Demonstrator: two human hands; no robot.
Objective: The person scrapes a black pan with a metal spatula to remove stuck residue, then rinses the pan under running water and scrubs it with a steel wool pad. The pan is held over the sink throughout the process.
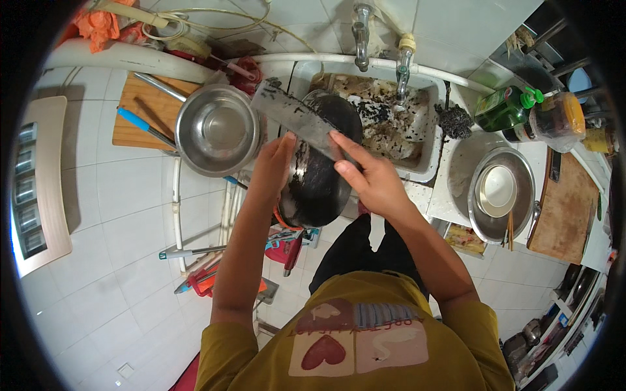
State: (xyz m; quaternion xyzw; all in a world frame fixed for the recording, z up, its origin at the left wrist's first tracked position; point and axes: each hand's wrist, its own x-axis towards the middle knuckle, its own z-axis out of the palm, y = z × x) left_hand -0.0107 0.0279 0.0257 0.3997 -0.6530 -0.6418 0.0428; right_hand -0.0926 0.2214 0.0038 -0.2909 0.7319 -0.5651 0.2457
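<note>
A black-crusted wok or pan (320,195) leans at the near left of the sink, with a scraped shiny patch on its left part. My left hand (276,163) closes at the pan's left edge, thumb up beside the blade; its other fingers are mostly hidden. Across the pan lies a broad cleaver blade (296,115), smeared with black residue and slanting from upper left to lower right. At its lower right end my right hand (374,176) grips it, index finger along the flat and thumb below. The cleaver's handle is hidden.
Black flakes lie in the sink (428,163) under two taps (362,39). At left, a steel basin (220,156) stands partly over a wooden board (129,117). A steel wool scrubber (455,121), green bottle (499,110), bowls in a basin (525,205) and cutting board (562,210) are at right.
</note>
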